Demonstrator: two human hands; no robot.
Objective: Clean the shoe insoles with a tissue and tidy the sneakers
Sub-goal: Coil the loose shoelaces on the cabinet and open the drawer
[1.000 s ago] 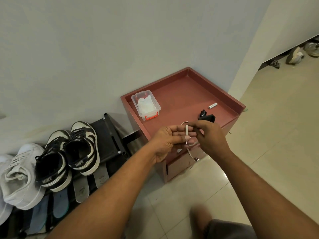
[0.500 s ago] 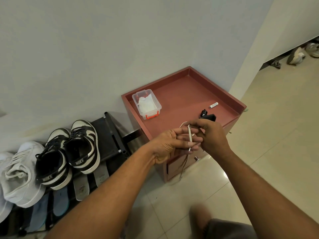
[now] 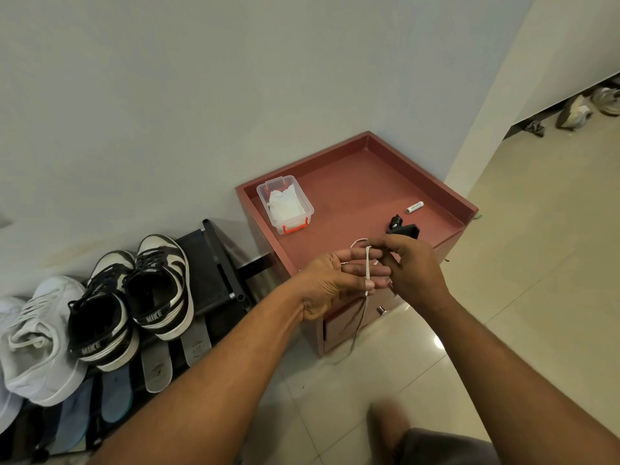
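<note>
My left hand point(image 3: 335, 283) is flat, fingers point(image 3: 360, 271) together, a white lace point(image 3: 368, 268) looped across them. My right hand point(image 3: 414, 268) has its fingers pinched on the lace near the top. The tail hangs toward the floor. To wind well, I judge: keep tension even, lay turns side by side, don't let the tail drag.

The tissue point(image 3: 285, 204) sits in a clear box point(image 3: 303, 216) on the red surface point(image 3: 352, 189), with a battery point(image 3: 414, 207) and a black clip point(image 3: 402, 228). Sneakers point(image 3: 134, 290) rest on the rack point(image 3: 208, 263) to my left, insoles point(image 3: 157, 364) below them. Plain wall, tiled floor, more shoes far right.
</note>
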